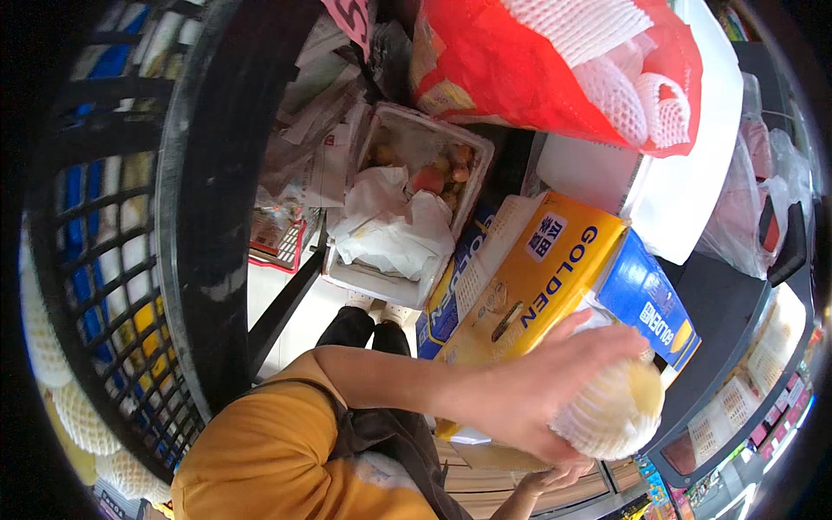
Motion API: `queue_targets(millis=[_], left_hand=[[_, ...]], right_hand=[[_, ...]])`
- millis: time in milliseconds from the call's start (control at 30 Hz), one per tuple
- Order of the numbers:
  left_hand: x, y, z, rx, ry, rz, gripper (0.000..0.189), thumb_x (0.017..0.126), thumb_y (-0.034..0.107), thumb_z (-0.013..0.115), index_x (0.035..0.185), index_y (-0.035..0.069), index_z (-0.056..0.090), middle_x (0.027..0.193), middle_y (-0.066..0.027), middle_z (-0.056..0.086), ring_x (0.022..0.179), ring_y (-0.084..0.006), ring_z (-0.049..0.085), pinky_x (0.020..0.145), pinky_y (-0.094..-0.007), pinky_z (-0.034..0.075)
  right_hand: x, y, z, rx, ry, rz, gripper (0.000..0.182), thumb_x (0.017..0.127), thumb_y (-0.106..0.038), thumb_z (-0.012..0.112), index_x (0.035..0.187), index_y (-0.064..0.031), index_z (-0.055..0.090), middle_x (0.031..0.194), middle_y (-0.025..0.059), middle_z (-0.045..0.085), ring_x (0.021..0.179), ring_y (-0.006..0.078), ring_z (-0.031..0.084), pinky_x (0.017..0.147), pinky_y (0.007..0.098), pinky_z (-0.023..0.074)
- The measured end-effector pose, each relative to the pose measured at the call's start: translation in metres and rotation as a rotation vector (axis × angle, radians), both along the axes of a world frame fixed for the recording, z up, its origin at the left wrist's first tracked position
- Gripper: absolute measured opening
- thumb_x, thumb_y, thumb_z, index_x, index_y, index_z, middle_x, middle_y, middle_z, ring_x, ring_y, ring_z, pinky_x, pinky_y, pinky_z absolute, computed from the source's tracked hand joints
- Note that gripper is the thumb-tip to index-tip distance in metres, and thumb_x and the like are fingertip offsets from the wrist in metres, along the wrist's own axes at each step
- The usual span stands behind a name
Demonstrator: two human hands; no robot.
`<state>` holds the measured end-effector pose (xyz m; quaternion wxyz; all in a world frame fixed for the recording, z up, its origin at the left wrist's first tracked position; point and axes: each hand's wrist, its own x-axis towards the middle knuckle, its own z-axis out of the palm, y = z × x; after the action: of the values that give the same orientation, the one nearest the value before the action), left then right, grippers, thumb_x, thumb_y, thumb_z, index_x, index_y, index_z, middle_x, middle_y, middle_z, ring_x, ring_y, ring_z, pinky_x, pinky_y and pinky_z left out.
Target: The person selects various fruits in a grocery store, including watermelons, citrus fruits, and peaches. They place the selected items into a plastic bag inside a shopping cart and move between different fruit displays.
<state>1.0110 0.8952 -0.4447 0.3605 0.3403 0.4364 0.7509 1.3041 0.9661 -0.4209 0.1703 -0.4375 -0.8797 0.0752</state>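
My left hand (572, 390) reaches across to the right and holds a pale yellow round fruit (634, 390) partly wrapped in a white foam net sleeve. It is over the near end of a yellow and blue cardboard fruit box (559, 260), whose blue flap (650, 299) stands out beyond the fruit. White wrapping shows in the box just behind my fingers. My right hand (562, 474) is lower down, just below my left hand and the fruit, partly hidden; what it touches cannot be made out.
A white foam box (474, 169) with reddish fruit and crumpled white paper (396, 221) lies ahead. A red bag (507, 84) with foam nets sits on a white box (695, 175). A black plastic crate (211, 195) rises at left. Clear plastic bags (741, 201) hang at right.
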Motion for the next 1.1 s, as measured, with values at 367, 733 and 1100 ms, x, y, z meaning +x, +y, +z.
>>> queue_targets(millis=[367,733,1100], left_hand=[[-0.079,-0.069,-0.316,-0.985,-0.126,0.493,0.038,0.08,0.016,0.066,0.115,0.006,0.054,0.113,-0.0118,0.057,0.107,-0.0222,0.053,0.089,-0.0342,0.042],[0.018,-0.122,-0.423,-1.13,0.752,0.178,0.051,0.074,0.014,0.068,0.123,0.018,0.052,0.13,-0.0105,0.044,0.121,-0.0304,0.042,0.096,-0.0462,0.037],[0.068,-0.204,-0.406,-1.107,0.914,-0.28,0.025,0.078,0.01,0.056,0.102,0.014,0.063,0.108,-0.0073,0.057,0.11,-0.027,0.051,0.097,-0.0427,0.035]], right_hand=[[0.021,0.004,0.004,-0.06,0.043,0.0,0.044,0.09,-0.038,0.035,0.084,-0.0012,0.058,0.072,0.0056,0.04,0.073,0.0199,0.038,0.066,0.0335,0.0313],[0.047,0.02,-0.002,-0.028,0.038,0.058,0.031,0.089,-0.021,0.044,0.093,0.0052,0.06,0.095,0.0157,0.059,0.091,0.0269,0.057,0.088,0.0425,0.0451],[0.021,0.027,-0.016,-0.008,0.136,0.195,0.036,0.089,-0.03,0.039,0.089,0.0015,0.056,0.078,0.0094,0.045,0.079,0.0215,0.046,0.074,0.0342,0.0365]])
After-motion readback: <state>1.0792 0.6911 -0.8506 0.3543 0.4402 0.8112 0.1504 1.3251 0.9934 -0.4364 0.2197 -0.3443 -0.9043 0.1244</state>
